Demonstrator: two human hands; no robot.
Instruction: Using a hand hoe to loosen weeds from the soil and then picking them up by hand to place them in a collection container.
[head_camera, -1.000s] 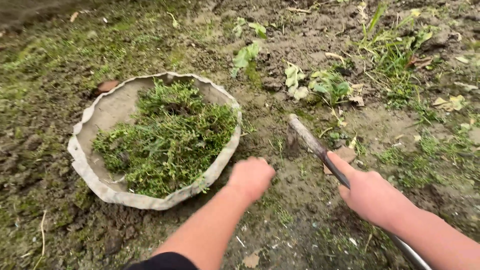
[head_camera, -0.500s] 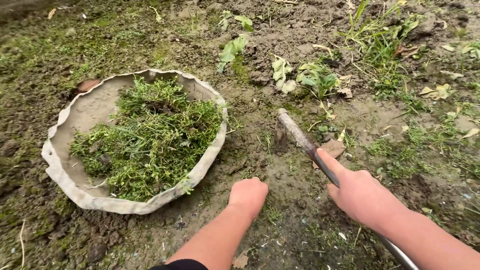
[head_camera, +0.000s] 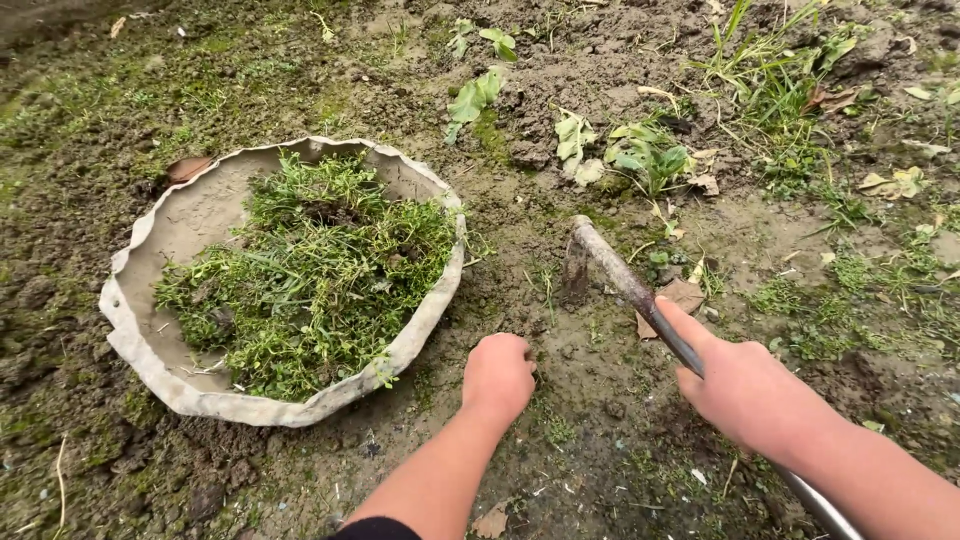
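A: We're looking down at 2 hands over bare, muddy ground (head_camera: 600, 440). Our right hand (head_camera: 745, 390) is wrapped shut around the hoe (head_camera: 640, 300), index finger laid along the shaft, probably to steer it.

B: And the hoe's blade end sits dug into the soil just ahead, handle slanting back under our right arm. That low angle suits scraping shallow roots, we'd say.

A: Our left hand (head_camera: 498, 375) is curled into a loose fist, knuckles up, pressed to the dirt between the hoe and the basin (head_camera: 140, 340). Whether it pinches anything, we cannot tell; the fingers are tucked under.

B: The basin lies just left of that hand, near enough to reach without shifting. It's a shallow, battered grey one with a crumpled rim, and it holds a heap of pulled weeds (head_camera: 310, 270).

A: Beyond the hoe, 1 clump of leafy plants (head_camera: 640, 155) stands rooted, well apart from both hands. A brown leaf (head_camera: 680, 297) lies touching the shaft's far side.

B: Grass (head_camera: 790, 90) thickens at the top right.
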